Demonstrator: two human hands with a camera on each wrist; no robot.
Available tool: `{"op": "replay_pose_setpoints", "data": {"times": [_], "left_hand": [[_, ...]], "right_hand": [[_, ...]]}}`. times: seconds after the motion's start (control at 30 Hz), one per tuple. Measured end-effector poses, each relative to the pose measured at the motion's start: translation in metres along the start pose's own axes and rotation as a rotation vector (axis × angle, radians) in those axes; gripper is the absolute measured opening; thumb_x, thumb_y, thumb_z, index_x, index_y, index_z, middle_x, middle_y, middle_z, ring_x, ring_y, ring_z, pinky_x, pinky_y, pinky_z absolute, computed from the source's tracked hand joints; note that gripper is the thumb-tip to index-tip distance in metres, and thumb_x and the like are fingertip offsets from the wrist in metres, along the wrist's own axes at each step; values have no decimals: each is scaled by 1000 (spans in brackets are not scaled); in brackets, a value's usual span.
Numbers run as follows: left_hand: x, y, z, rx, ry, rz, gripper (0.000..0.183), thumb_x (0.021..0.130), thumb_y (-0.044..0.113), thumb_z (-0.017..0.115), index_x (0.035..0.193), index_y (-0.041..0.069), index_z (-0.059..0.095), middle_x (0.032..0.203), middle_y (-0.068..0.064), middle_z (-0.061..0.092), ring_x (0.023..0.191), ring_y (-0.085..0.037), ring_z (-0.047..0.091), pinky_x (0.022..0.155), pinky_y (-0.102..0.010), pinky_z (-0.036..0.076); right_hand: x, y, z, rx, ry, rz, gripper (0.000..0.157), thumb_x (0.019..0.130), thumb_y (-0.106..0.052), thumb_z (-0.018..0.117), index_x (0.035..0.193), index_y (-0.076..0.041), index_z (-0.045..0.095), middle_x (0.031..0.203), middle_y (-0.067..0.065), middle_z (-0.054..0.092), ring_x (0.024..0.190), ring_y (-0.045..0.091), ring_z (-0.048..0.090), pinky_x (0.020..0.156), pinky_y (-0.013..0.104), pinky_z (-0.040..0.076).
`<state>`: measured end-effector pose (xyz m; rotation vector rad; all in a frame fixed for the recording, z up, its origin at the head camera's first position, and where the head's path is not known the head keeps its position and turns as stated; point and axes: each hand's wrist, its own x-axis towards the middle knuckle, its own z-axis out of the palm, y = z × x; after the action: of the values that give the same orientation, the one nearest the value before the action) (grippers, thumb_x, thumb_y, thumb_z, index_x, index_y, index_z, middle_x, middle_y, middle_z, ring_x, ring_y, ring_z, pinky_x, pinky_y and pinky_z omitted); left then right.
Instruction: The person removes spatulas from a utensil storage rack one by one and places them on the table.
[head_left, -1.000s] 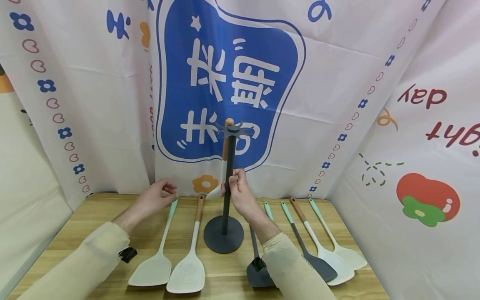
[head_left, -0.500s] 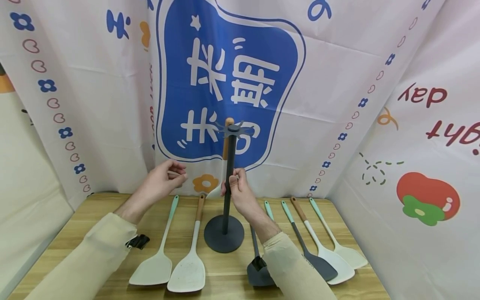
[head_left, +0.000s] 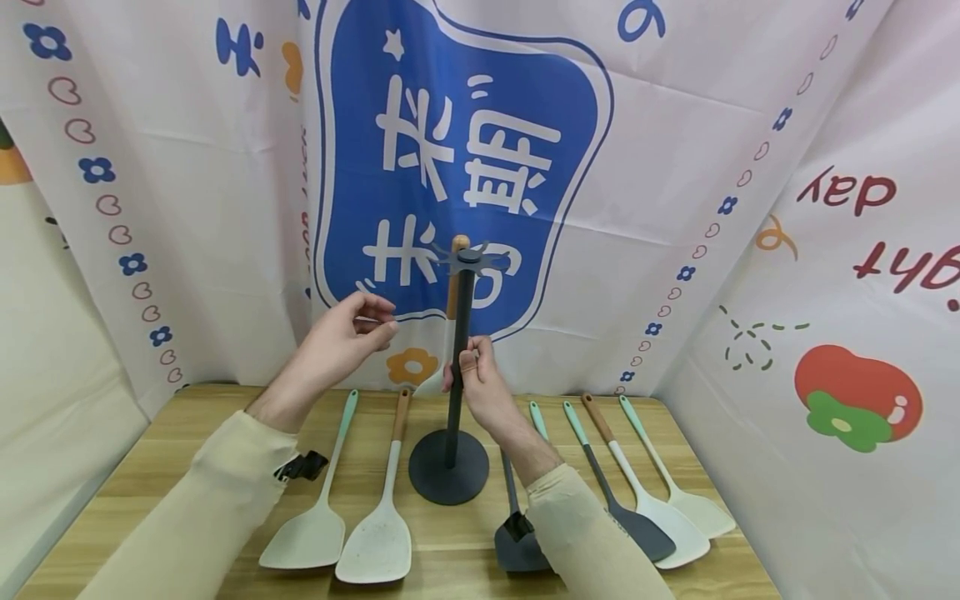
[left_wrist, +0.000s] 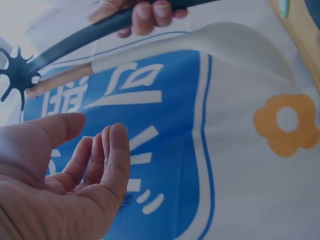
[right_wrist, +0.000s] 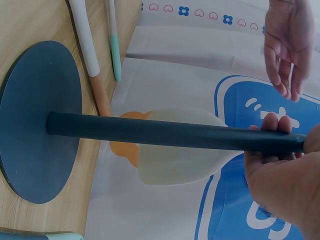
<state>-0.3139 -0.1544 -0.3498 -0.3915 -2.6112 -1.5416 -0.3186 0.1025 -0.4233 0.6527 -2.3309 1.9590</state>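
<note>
My right hand (head_left: 486,390) grips the dark pole of a utensil stand (head_left: 454,417), fingers wrapped round it at mid-height. The stand is upright on a round base, with a ring of hooks on top. From a rear hook hangs a spatula with a wooden handle (head_left: 452,298); its pale blade (left_wrist: 240,50) shows well in the left wrist view and stands apart from the pole. Left of the stand, my left hand (head_left: 345,340) is in mid-air, fingers loosely bent, holding nothing. Below it lie a mint-handled spatula (head_left: 309,537) and a wooden-handled white spatula (head_left: 377,542).
Right of the stand on the wooden table (head_left: 442,567) lie a dark spatula (head_left: 517,550) partly under my right forearm, another dark spatula (head_left: 637,532), a white spatula (head_left: 686,542) and a cream spatula (head_left: 705,512). A printed cloth (head_left: 675,125) hangs close behind the table.
My left hand has risen from near the mint handle's end and shifted right, toward the stand. The right hand keeps its grip on the pole, and the spatulas have not moved.
</note>
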Motion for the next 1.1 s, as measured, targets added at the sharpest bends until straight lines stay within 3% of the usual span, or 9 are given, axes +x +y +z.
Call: {"op": "replay_pose_setpoints", "data": {"times": [0.33,0.57,0.83,1.0,1.1], "left_hand": [[7,23,8,-43,8,9,44,120,29,68,159,8,61,149,-19,71,129,-35,78,122,-57,65],[14,33,20,-192,10,53,45,120,22,68,160,6,59,152,-19,67,135,-34,75,121,-46,67],[24,34,35,-331,39,96,48,120,21,68,163,6,58,162,-20,64,149,-39,67,138,-57,51],[33,30,44,-434,24,97,49,120,18,67,167,5,57,164,-19,63,153,-34,66,137,-47,51],[37,26,48,-483,10,83,49,120,16,66,168,6,57,167,-19,62,157,-34,64,139,-47,49]], "right_hand": [[0,0,-1,-11,-3,-20,29,123,-38,30,126,-10,38,98,11,65,90,17,68,97,33,58],[-1,-1,0,-15,2,-19,32,122,-39,29,127,-10,39,98,14,65,90,18,67,97,34,57],[0,-1,0,-26,4,-25,36,120,-43,30,128,-9,40,99,18,66,89,17,68,97,34,56],[0,0,-1,-30,0,-29,37,120,-42,30,128,-8,40,98,17,67,89,16,68,98,34,56],[0,0,-1,-25,-4,-24,34,121,-40,30,129,-9,39,98,14,66,90,16,68,98,34,56]]}}
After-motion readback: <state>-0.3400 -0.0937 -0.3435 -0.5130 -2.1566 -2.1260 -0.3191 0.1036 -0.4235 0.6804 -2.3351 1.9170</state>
